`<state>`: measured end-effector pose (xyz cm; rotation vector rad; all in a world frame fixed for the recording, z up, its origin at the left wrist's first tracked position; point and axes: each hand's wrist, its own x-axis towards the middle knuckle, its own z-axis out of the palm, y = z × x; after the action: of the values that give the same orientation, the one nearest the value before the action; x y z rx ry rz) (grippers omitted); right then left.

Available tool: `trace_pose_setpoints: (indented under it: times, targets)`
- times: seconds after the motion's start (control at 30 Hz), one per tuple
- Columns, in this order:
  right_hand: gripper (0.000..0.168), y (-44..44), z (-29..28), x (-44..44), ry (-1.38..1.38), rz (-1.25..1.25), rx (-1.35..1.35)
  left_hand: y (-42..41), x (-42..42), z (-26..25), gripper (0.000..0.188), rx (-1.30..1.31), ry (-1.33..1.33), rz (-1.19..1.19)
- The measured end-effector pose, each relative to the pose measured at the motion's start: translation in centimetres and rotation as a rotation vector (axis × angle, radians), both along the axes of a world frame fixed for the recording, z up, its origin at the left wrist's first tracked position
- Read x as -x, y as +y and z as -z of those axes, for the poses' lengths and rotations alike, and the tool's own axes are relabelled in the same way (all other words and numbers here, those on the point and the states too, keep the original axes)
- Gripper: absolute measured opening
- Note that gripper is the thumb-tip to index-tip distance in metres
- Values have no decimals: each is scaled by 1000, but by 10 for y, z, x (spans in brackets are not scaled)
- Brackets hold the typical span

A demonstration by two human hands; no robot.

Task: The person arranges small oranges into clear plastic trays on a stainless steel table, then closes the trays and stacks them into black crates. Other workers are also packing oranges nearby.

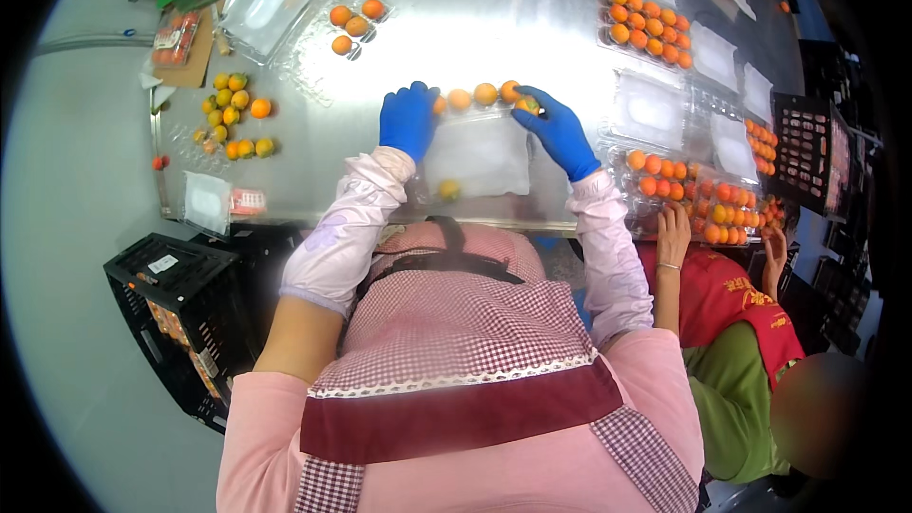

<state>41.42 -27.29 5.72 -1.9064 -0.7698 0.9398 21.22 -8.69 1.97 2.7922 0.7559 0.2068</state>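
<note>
A clear plastic tray lined with a white pad (477, 157) lies before me on the metal table, with a row of small orange fruits (485, 94) along its far side. My left hand (409, 121), in a blue glove, rests at the tray's far left corner, over part of the leftmost fruit; its fingertips are partly hidden. Between the thumb and fingers of my blue-gloved right hand (554, 125) is a greenish-orange fruit (527, 105), at the row's right end. A yellowish fruit (449, 190) shows near the pad's near left edge.
Loose fruits (231, 115) and a padded tray (274, 3) are on the left. Filled trays (650, 27) and padded ones (648, 108) stand at right, where a co-worker's hand (673, 231) touches the table edge. Black crates (185, 320) stand at lower left.
</note>
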Motion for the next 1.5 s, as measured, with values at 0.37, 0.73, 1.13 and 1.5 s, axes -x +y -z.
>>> trace_pose_setpoints:
  times: [0.37, 0.73, 1.13, 1.5]
  targets:
    - [41, 85, 4, -52, -609, -289, 288, 0, 11, -15, 41, 137, 55, -60]
    - [28, 77, 8, -24, -523, -204, 61, -32, 80, -18, 25, 1165, -235, -600]
    - [37, 5, 27, 142, -633, -587, 98, -38, 112, -19, 51, 1973, -633, -564]
    - [51, -16, -37, 82, 768, -235, -55, -49, 95, -69, 54, 1008, -357, -421]
